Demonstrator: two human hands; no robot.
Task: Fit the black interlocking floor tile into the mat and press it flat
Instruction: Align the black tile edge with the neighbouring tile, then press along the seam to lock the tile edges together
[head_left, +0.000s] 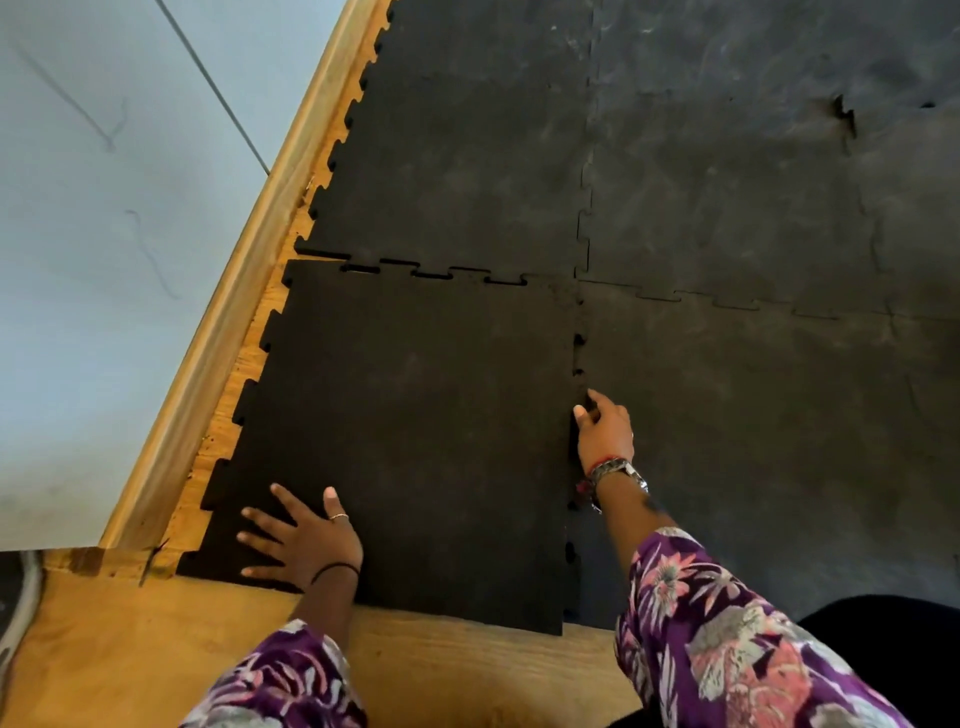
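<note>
The black interlocking floor tile (415, 426) lies at the near left corner of the mat (727, 208), its toothed edges meeting the neighbouring tiles. Gaps show along its far seam and along its right seam. My left hand (296, 540) rests flat with fingers spread on the tile's near left corner. My right hand (605, 428) is at the right seam, fingertips curled down onto the tile's toothed edge where it meets the tile beside it. Whether the fingers pinch the edge or just press on it cannot be told.
Bare wooden floor (156, 649) runs along the near side and as a narrow strip on the left. A wooden skirting board (249, 260) borders a pale wall (104, 208). A torn spot (844, 111) marks a far tile. Something dark (893, 639) sits at lower right.
</note>
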